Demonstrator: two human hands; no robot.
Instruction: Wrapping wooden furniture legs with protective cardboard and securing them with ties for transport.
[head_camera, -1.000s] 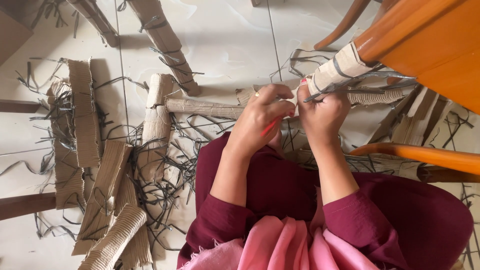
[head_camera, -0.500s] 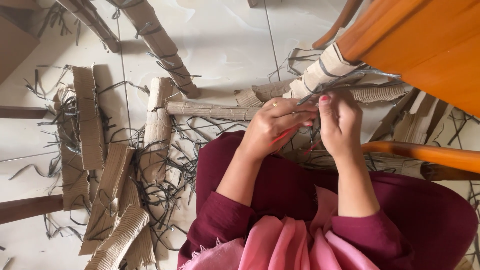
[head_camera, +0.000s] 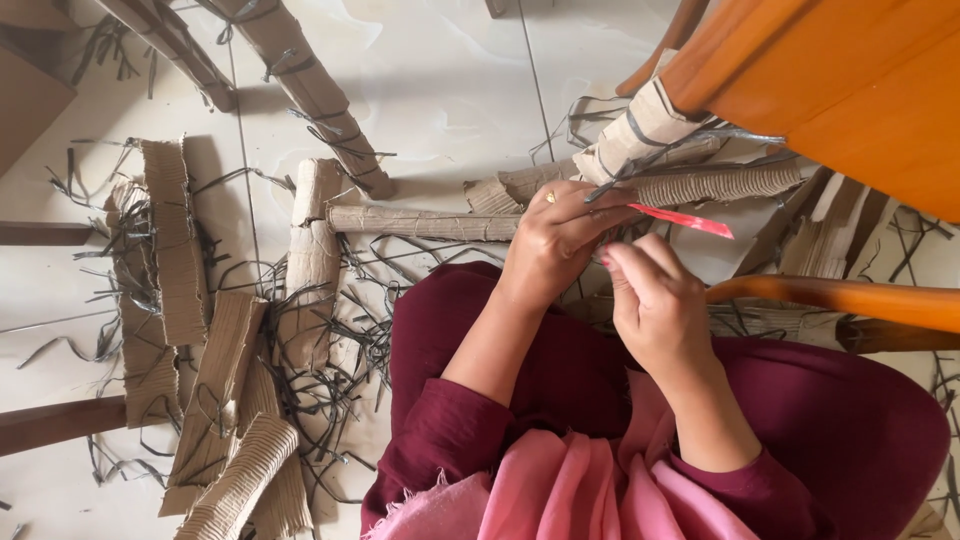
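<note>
My left hand (head_camera: 555, 240) is shut on a thin red cutter (head_camera: 690, 221) whose tip sticks out to the right. It sits just below a wooden leg wrapped in corrugated cardboard (head_camera: 640, 130) and bound with dark plastic straps (head_camera: 735, 133). One strap end lies across the fingertips. My right hand (head_camera: 650, 300) is lower and closer to my body, its fingers pinched together beside the cutter's handle. Nothing is visible in it. Both arms wear dark red sleeves, above a pink cloth (head_camera: 590, 480) on my lap.
Orange wooden furniture (head_camera: 830, 80) fills the top right, with a curved orange rail (head_camera: 850, 298) beside my right hand. Cardboard strips (head_camera: 175, 240), a cardboard roll (head_camera: 420, 222) and cut dark straps (head_camera: 310, 370) litter the pale tiled floor (head_camera: 450, 80) to the left. Dark wooden legs (head_camera: 50, 420) enter from the left.
Both hands have come down from the wrapped leg toward my body. The red cutter, earlier tucked between the hands, now points out to the right. The right hand has drawn back below the left.
</note>
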